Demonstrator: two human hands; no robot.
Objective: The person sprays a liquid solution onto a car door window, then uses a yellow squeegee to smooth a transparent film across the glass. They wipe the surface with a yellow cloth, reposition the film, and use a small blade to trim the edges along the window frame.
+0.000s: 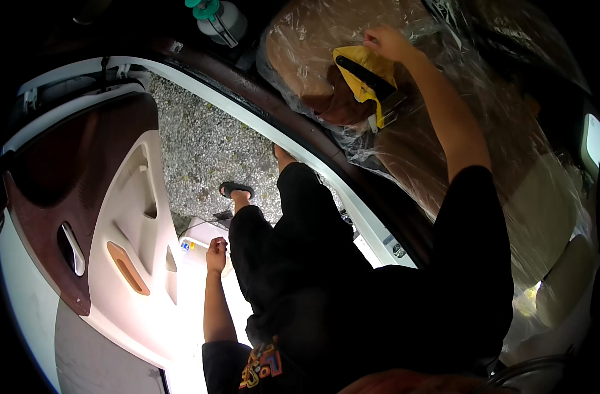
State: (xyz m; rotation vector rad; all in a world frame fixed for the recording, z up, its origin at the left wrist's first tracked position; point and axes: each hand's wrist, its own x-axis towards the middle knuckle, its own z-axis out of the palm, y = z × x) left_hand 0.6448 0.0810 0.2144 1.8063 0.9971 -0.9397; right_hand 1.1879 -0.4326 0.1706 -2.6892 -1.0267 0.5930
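My right hand [386,43] reaches over a car seat [444,125] wrapped in clear plastic film. Its fingers are curled together at the upper edge of a yellow cloth [354,58]; what they hold, if anything, cannot be made out. A long black bar-shaped piece [365,75] lies across the yellow cloth, and a dark brown cloth [342,105] is bunched beside it. My left hand [216,255] hangs low near my leg, by the open car door, its fingers closed; a small pale spot shows at the fingertips, too small to name.
The open car door [139,197], brown and cream, stands to the left. A white spray bottle with a green top [222,23] sits inside the car at the top. Below, gravelly ground [201,131] shows between door and sill [247,121]. A pale box-like thing [204,230] lies beyond my left hand.
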